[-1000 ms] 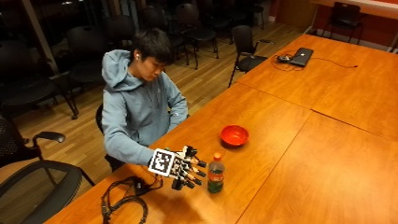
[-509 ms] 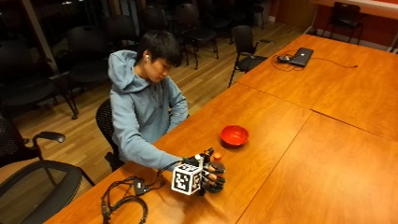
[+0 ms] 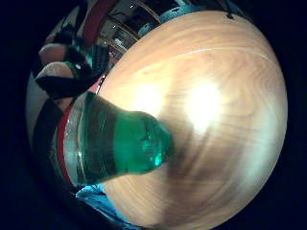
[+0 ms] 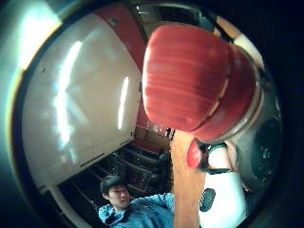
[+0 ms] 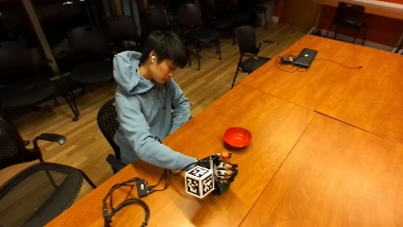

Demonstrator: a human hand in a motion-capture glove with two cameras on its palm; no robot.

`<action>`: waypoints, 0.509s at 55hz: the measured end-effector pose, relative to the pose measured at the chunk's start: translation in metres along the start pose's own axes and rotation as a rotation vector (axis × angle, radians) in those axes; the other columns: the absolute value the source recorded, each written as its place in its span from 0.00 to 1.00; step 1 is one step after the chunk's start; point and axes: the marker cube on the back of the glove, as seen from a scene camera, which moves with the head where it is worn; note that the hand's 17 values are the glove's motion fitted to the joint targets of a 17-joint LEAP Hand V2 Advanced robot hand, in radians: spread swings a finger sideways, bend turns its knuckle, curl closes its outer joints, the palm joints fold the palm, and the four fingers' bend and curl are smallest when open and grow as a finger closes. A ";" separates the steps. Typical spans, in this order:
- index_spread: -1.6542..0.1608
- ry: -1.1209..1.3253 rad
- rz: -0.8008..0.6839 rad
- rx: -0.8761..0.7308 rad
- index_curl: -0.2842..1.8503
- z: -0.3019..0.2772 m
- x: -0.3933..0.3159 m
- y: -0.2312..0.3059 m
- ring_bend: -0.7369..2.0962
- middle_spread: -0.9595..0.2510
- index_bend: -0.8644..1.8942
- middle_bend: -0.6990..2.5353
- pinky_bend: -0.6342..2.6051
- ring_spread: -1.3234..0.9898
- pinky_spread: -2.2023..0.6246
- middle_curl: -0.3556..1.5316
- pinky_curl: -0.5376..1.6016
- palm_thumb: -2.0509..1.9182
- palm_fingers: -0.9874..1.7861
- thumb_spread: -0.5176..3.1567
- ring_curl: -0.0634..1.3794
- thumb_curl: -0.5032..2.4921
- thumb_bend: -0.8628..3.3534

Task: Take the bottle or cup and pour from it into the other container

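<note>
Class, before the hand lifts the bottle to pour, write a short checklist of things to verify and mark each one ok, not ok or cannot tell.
1. Right hand wrapped round the bottle: ok.
2. Bottle upright on the table: ok.
3. Red cap off, ready to pour: not ok, it is on.
4. Bowl upright, opening up: ok.
5. Path from bottle to bowl free of other things: ok.
6. Bowl empty: cannot tell.
</note>
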 end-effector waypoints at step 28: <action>0.86 0.087 -0.024 -0.092 0.31 0.038 -0.032 0.004 0.43 0.78 0.37 0.29 0.35 0.53 0.76 0.41 0.39 0.79 0.76 0.27 0.31 0.36 0.20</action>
